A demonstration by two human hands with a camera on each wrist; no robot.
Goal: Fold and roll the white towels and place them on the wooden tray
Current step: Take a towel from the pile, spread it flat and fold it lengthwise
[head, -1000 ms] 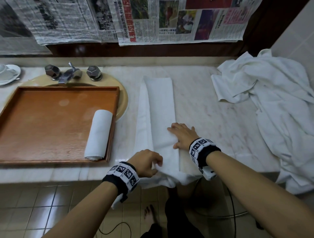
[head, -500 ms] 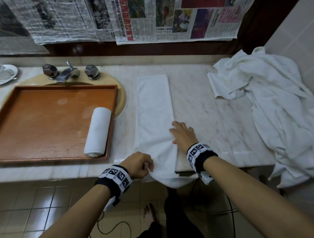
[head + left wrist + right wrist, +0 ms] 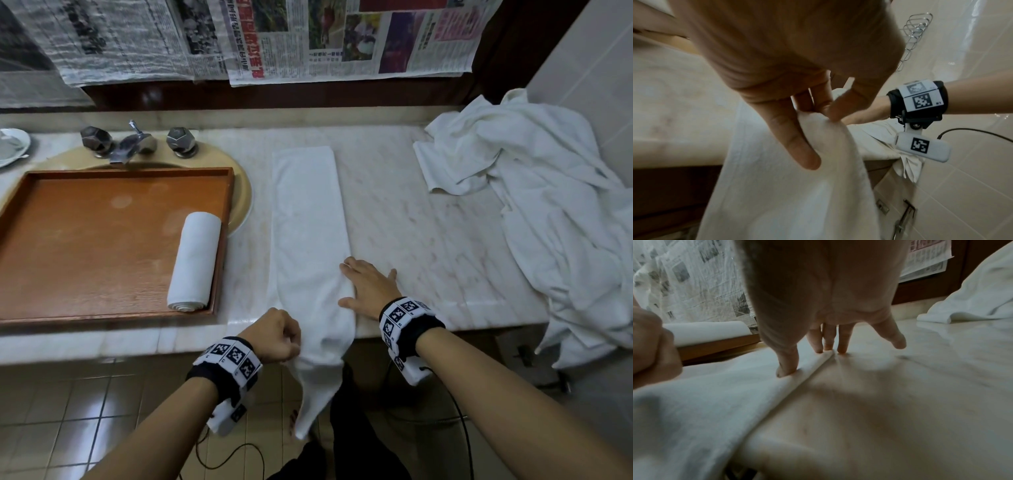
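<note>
Since the frame 1 s earlier, the left hand (image 3: 274, 337) had drawn back off the worktop (image 3: 428, 233) toward the front edge, taking the near end of the folded towel (image 3: 308, 222) with it; the right hand (image 3: 368, 289) had slid from the towel's top to its right edge.

Edges & room: the folded towel lay as a long narrow strip running front to back, its far end short of the back wall and its near end hanging over the worktop's front edge. Bare marble lay betw. its right edge and the towel pile (image 3: 548, 222) at far right. A narrower bare band separated its left edge from the wooden tray (image 3: 85, 246), which sat over the sink.

Hands vs. towel: left hand, fingers curled, pinched the hanging end betw. thumb and fingers (left wrist view (image 3: 813, 113)). Right hand lay flat w. fingers extended, thumb and fingertips (image 3: 787, 368) pressing the towel's right fold line, little finger on bare marble; it gripped nothing.

Count: 1 rolled towel (image 3: 195, 260) on the tray, along its right wall; 1 folded strip on the worktop; 1 unfolded pile, no. of towels in it indeterminable; 1 tray; 2 hands.
</note>
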